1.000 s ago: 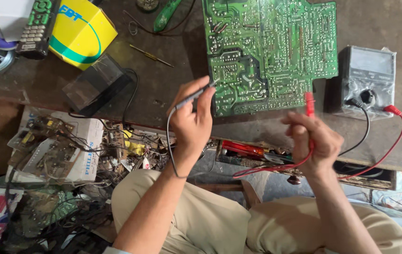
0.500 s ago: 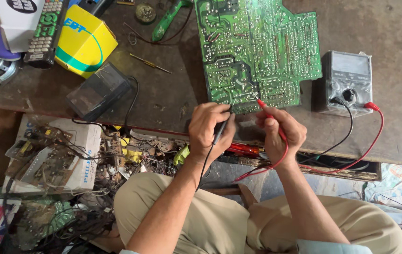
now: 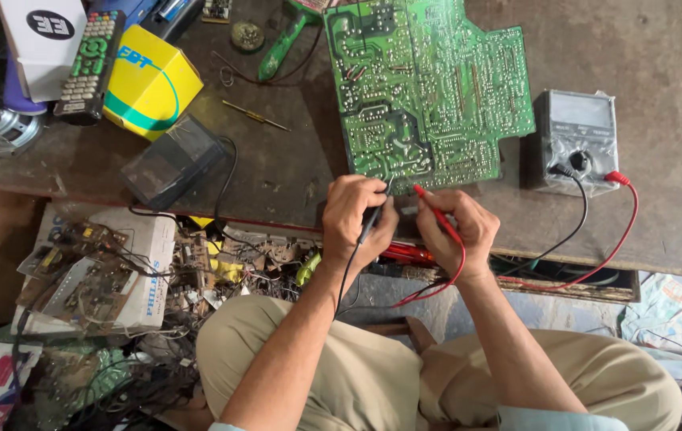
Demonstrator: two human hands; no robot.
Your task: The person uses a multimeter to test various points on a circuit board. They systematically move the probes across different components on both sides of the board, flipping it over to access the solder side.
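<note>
Left hand (image 3: 359,219) grips black probe (image 3: 370,226), right hand (image 3: 453,227) red probe (image 3: 435,214), just below green board (image 3: 429,88).

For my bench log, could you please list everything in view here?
circuit board: one, green, on the table, far middle
black probe: one, in the left hand
red probe: one, in the right hand
multimeter: one, grey, right of the board, both leads plugged in
yellow box: one, far left
remote control: one, black with green keys, beside the yellow box
black case: one, left of the board
screwdriver: one, green handle, far edge
table: one, worn brown
left hand: near board edge
right hand: near board edge
</note>
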